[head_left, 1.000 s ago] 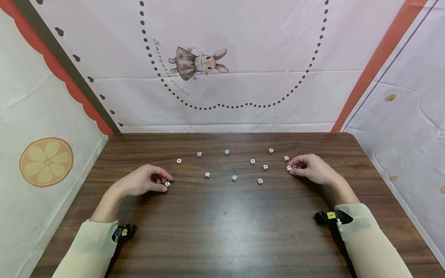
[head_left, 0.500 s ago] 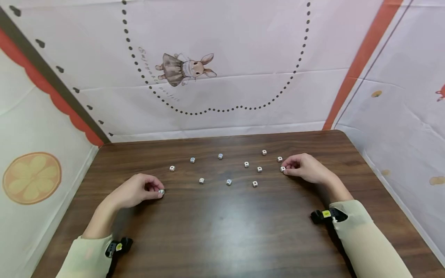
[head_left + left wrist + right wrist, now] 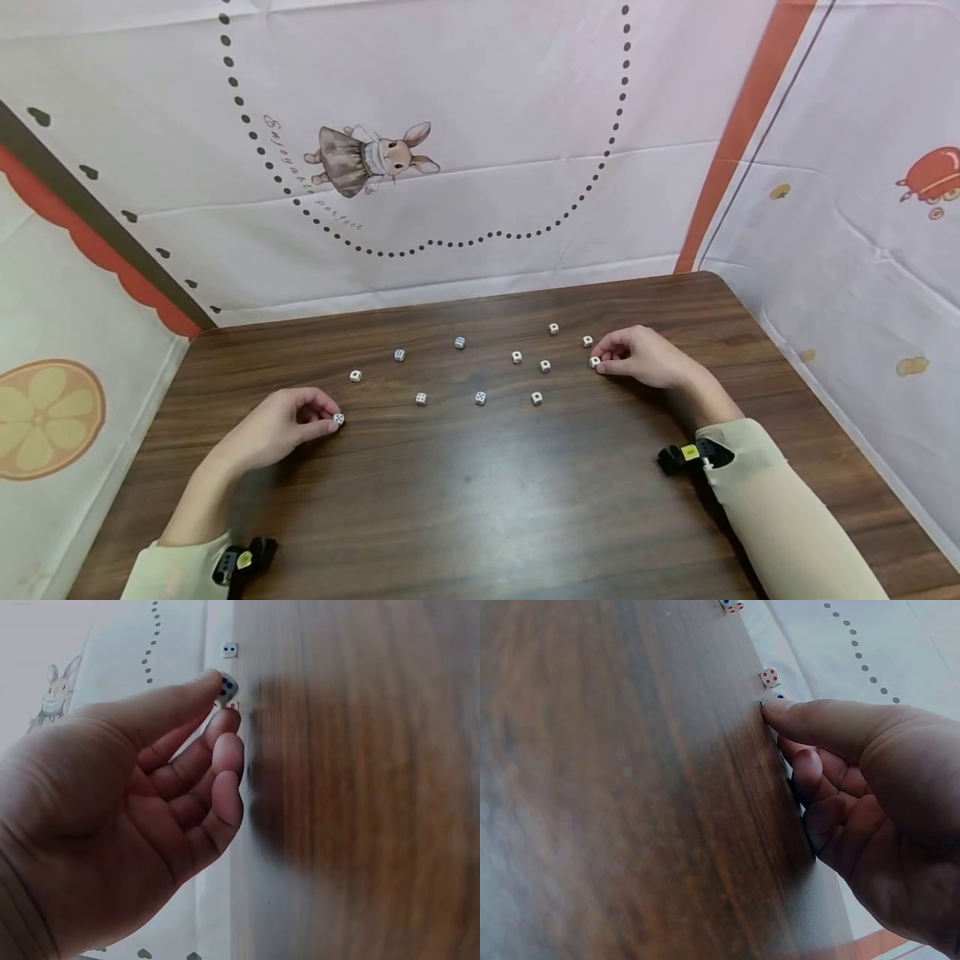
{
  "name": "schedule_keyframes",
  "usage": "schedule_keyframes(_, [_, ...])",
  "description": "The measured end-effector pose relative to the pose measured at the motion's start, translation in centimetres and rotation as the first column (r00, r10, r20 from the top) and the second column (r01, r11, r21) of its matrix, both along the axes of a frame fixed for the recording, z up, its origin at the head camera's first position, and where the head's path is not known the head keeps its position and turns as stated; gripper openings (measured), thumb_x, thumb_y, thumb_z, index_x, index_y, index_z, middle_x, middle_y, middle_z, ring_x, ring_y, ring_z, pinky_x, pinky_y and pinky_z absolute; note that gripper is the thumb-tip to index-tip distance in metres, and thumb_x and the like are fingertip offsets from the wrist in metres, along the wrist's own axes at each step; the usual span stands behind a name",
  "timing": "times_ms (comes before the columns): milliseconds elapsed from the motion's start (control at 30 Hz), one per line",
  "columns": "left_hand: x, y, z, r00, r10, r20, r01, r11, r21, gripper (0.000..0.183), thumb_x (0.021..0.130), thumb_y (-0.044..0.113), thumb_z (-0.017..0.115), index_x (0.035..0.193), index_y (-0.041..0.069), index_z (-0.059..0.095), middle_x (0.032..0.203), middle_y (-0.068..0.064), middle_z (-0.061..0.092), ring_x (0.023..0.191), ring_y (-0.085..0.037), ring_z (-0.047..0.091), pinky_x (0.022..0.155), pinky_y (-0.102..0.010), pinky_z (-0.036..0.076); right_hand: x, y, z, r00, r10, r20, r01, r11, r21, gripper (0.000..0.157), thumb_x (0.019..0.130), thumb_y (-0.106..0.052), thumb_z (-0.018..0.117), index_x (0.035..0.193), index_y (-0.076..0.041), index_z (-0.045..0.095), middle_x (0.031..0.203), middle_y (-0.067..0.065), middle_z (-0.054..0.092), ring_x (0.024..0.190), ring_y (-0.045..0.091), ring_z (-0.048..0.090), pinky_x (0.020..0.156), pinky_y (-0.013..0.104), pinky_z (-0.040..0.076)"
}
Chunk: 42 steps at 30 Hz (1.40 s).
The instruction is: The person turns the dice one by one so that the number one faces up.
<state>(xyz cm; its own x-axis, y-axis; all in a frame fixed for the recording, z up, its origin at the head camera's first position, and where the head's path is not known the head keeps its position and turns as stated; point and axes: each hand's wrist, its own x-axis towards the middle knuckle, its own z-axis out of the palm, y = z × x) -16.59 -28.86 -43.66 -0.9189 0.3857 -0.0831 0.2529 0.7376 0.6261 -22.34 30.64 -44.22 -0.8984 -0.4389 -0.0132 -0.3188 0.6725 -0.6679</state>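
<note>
In the head view my left hand [image 3: 281, 427] is at the left of the group of dice. Its thumb and index finger pinch a small white die [image 3: 339, 419], which has dark pips on top. The left wrist view shows that die [image 3: 228, 690] at the fingertips, while the other fingers curl loosely. On the right, my right hand [image 3: 641, 358] pinches another white die [image 3: 595, 362] down at the table. My thumb hides most of it in the right wrist view. Just beyond these fingertips sits a further die [image 3: 587, 341], apart from the hand.
Several more white dice lie scattered between the hands, among them one at the left [image 3: 356, 376], one at the back [image 3: 460, 342] and one nearer the front [image 3: 537, 398]. The dark wooden table [image 3: 480, 500] ends at a printed white cloth [image 3: 480, 183] behind.
The head view has swung to the right and tilted slightly. The die in my left fingers has turned, and a different face shows. The right hand stays in place, still pinching its die.
</note>
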Motion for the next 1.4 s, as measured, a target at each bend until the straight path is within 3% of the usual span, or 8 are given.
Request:
schedule_keyframes(500, [0.0,-0.4,0.3,0.999,-0.021,0.048,0.023,0.999,-0.036,0.009,0.097,0.019,0.081,0.100,0.016,0.072,0.086,0.003,0.066,0.080,-0.014,0.060,0.070,-0.028,0.050,0.2,0.1,-0.5,1.000,-0.002,0.014,0.002,1.000,-0.007,0.009,0.096,-0.011,0.081,0.104,-0.012,0.079,0.085,-0.004,0.068,0.081,0.016,0.060,0.074,0.029,0.048])
schedule_keyframes(633, [0.0,-0.4,0.3,0.998,-0.031,0.048,0.033,0.999,-0.038,0.016,0.094,0.015,0.084,0.104,0.014,0.071,0.088,0.003,0.065,0.080,-0.014,0.060,0.071,-0.028,0.050,0.2,0.0,-0.6,1.000,0.003,0.011,-0.003,1.000,-0.005,0.008,0.096,-0.011,0.081,0.104,-0.011,0.079,0.085,-0.004,0.069,0.080,0.016,0.060,0.074,0.030,0.048])
schedule_keyframes(833, [-0.3,0.1,0.6,0.998,-0.057,0.005,0.057,0.998,-0.037,0.026,0.088,0.013,0.089,0.107,0.012,0.070,0.088,0.003,0.064,0.079,-0.013,0.060,0.070,-0.028,0.049,0.2,0.0,-0.4,1.000,0.001,0.005,-0.001,1.000,-0.004,0.008,0.096,-0.011,0.081,0.104,-0.011,0.079,0.086,-0.005,0.070,0.080,0.015,0.061,0.074,0.029,0.049])
schedule_keyframes(1033, [-0.7,0.6,0.8,0.996,-0.084,-0.031,0.081,0.994,-0.070,0.019,0.090,0.013,0.087,0.102,0.014,0.073,0.084,0.006,0.063,0.077,-0.011,0.059,0.069,-0.028,0.048,0.2,0.0,-0.2,1.000,-0.011,0.005,0.011,1.000,0.001,0.008,0.096,-0.009,0.081,0.103,-0.011,0.079,0.085,-0.004,0.069,0.079,0.015,0.061,0.073,0.029,0.049])
schedule_keyframes(1400, [-0.8,0.8,0.9,0.998,-0.041,-0.047,0.039,0.997,-0.059,0.014,0.094,0.010,0.082,0.097,0.017,0.070,0.084,0.006,0.066,0.078,-0.013,0.061,0.069,-0.028,0.050,0.0,-0.3,0.1,1.000,-0.003,0.010,0.003,1.000,0.000,0.008,0.095,-0.008,0.081,0.103,-0.010,0.079,0.084,-0.004,0.069,0.079,0.015,0.060,0.073,0.028,0.048])
